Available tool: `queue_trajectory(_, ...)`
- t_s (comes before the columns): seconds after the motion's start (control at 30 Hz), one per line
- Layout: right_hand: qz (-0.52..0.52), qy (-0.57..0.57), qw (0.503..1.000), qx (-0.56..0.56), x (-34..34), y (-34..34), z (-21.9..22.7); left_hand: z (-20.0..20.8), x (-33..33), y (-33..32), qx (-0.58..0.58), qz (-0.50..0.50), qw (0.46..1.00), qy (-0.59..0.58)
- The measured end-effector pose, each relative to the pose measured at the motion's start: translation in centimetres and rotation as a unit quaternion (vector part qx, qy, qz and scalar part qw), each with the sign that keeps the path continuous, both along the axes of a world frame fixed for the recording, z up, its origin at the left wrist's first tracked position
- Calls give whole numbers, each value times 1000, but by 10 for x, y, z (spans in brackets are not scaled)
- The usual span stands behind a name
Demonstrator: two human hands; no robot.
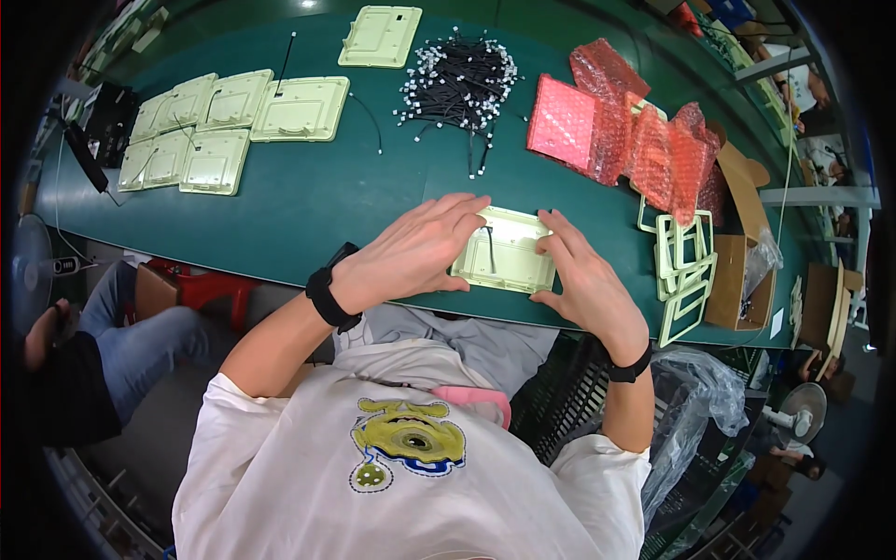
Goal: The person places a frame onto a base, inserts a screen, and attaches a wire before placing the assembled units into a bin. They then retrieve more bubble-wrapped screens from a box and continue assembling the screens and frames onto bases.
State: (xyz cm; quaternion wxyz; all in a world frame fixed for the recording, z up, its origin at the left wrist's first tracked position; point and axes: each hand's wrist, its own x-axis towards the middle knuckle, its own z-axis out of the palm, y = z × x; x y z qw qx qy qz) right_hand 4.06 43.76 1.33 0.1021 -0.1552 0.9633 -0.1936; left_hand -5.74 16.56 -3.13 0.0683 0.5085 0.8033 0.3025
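Note:
Near the front edge of the table lies a pale green plastic cover [523, 257], with a short black cable [491, 245] on its face. The fingers of my left hand [411, 245] curl over its left side, fingertips at the upper left corner and thumb at the lower left. On the opposite side my right hand [588, 285] grips the right edge, fingers at the upper right corner and thumb below. Farther off sits a heap of black cables with white connectors [460, 79].
Several similar covers [299, 107] stand in rows at the left, another cover [381, 37] at the back. Red bubble-wrap [602, 112], pale green frames [686, 261] and a cardboard box [742, 280] occupy the right side. A seated person [121, 345] is at the left.

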Motion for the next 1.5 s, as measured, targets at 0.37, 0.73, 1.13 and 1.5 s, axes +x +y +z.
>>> queue_trajectory(0.37, 36, 34, 998, -29, -3, -3, 3, -4, 5, 10, -32, 11, 999, -17)
queue_trajectory(0.73, 150, 66, 986, 37, -41, -141, -3, 23, 14, -138, -93, 115, 989, -32)
queue_trajectory(1.13, 117, 230, 966, 5, -142, -262, -37, 26, 17, -246, -48, 477, 873, 87)
queue_trajectory(1.5, 18, 245, 964, -101, -124, -188, 11, 27, 37, -144, 92, 329, 939, -48)
